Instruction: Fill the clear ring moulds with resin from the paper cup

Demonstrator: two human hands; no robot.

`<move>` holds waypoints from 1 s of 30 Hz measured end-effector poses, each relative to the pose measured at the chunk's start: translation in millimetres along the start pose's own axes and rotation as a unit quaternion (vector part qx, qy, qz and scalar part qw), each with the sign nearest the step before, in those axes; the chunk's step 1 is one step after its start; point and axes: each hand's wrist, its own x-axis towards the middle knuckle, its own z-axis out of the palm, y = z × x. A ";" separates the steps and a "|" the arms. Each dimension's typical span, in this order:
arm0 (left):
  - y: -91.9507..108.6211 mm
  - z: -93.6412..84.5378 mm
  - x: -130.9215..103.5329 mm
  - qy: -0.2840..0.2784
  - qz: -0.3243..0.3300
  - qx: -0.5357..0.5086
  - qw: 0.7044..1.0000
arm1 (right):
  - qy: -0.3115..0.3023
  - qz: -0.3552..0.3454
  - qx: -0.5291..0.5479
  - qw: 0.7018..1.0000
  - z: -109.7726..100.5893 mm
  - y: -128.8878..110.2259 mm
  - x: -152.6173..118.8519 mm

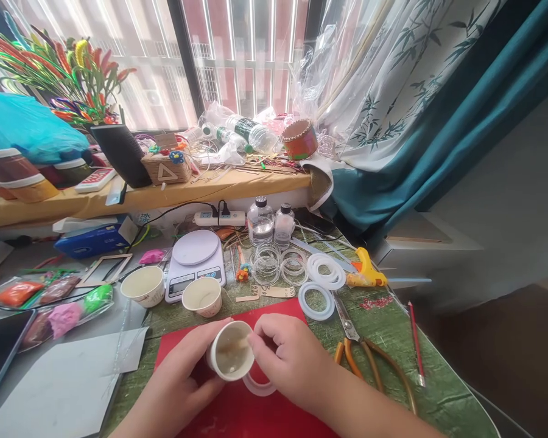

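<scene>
Here, the left hand [187, 368] holds a paper cup [213, 353] of cloudy liquid [229, 361].

A triangle [168, 174] stands on the brown box [152, 171], while print on the scale [195, 248] perhaps reads SF-400.

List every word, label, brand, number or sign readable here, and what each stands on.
"ATA", seemingly part of a longer word: paper scrap.
Triangle outline, a sign without words: brown box.
Too small or blurred to read: print on the scale, blue box, red-and-white box, left cup and lying bottle.
</scene>
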 end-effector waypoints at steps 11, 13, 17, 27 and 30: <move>2.7 -0.9 1.4 0.002 0.007 0.001 1.000 | 0.011 -0.021 -0.040 0.999 1.3 -0.2 -0.7; 2.3 -0.7 0.8 0.001 0.002 0.001 1.000 | 0.011 -0.025 -0.038 0.999 1.4 0.2 -0.8; 0.6 -1.1 -0.6 0.004 0.014 0.001 1.000 | -0.005 -0.009 -0.024 1.000 1.2 0.9 0.0; -12.9 4.4 -7.6 -0.002 0.010 0.008 1.000 | 0.017 -0.021 -0.045 0.999 1.7 -0.2 0.8; -10.0 3.4 -5.7 -0.003 0.020 0.009 1.000 | 0.004 -0.014 -0.034 0.999 1.2 1.3 0.9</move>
